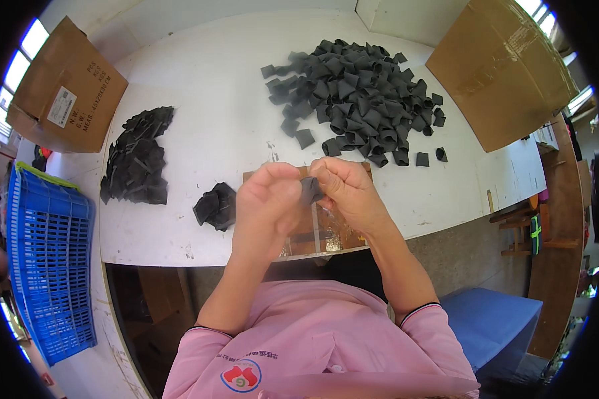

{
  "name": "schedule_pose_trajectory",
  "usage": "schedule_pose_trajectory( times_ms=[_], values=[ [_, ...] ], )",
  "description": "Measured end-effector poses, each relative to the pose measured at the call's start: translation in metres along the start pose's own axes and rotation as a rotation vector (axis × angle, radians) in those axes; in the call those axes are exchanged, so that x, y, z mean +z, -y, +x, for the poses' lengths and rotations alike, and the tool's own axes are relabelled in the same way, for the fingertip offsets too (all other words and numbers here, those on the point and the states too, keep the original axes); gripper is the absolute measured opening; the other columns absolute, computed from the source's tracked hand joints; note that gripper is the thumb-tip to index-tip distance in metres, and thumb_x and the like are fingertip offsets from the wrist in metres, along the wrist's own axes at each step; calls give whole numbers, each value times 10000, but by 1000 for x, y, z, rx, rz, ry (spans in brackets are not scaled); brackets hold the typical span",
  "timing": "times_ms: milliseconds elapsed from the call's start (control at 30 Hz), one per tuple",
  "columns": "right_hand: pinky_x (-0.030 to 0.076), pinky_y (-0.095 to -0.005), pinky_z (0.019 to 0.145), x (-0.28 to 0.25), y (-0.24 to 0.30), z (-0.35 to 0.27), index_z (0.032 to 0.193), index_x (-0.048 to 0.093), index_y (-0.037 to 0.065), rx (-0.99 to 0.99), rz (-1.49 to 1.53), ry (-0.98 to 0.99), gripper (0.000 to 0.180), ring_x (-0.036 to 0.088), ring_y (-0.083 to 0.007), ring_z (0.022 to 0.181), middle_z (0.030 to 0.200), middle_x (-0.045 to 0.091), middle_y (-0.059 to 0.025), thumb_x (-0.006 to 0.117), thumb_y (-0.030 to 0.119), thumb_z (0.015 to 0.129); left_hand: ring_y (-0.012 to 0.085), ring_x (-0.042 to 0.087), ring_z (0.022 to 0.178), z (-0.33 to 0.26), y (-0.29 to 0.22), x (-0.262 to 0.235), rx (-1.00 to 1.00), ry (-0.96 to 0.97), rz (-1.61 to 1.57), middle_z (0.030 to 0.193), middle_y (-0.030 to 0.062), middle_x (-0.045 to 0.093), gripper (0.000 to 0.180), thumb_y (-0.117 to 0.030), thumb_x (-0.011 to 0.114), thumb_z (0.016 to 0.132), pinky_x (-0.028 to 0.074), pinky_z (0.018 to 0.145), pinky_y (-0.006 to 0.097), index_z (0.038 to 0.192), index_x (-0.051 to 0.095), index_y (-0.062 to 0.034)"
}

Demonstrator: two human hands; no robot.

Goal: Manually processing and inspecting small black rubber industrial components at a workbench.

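Observation:
Between my two hands, over the table's front edge, is a small dark grey fabric piece [311,191]. My left hand [267,193], slightly blurred, has its fingers closed on the piece's left side. Thumb and fingers of my right hand [345,189] pinch it from the other side. Just left of my left hand lies a small bunch of dark fabric pieces [215,206]. Farther left is a flat, layered pile of dark fabric pieces [140,159]. Beyond my hands spreads a large heap of small dark grey tube-like fabric pieces [363,93].
Under my hands is a brown, tape-covered cardboard piece [333,236] at the edge of the white table [206,100]. Cardboard boxes stand at the back left [73,93] and back right [502,73]. A blue plastic crate [50,259] is at the left, a blue stool [492,319] at the lower right.

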State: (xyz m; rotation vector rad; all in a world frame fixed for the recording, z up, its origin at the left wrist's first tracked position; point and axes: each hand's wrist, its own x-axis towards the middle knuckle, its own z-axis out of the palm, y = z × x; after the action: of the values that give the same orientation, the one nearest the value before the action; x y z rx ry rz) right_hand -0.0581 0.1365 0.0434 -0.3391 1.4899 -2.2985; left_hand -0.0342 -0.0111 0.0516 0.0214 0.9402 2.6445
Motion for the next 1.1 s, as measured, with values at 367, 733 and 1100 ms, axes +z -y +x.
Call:
schedule_pose_trajectory(
  times_ms=[367,733,1100],
  values=[
    [313,-166,473,-9,-11,8,714,482,49,-75,-157,16,273,374,-38,535,626,420,40,471,258,889,40,332,385,5,3,1,72,-32,-114,694,67,539,155,-7,482,822,276,375,177,975,498,14],
    [279,-194,397,-9,-4,11,698,501,27,-120,-202,6,230,365,-29,455,523,415,42,498,182,868,28,417,515,0,6,16,306,-57,307,715,9,552,162,-7,523,788,328,472,148,949,508,4],
    [361,-217,498,0,-4,5,737,563,-20,-369,-438,-285,197,447,-71,556,652,522,-41,552,159,819,118,511,787,8,2,15,688,-47,908,844,76,571,193,96,554,693,386,741,219,837,619,-15]
  ],
)
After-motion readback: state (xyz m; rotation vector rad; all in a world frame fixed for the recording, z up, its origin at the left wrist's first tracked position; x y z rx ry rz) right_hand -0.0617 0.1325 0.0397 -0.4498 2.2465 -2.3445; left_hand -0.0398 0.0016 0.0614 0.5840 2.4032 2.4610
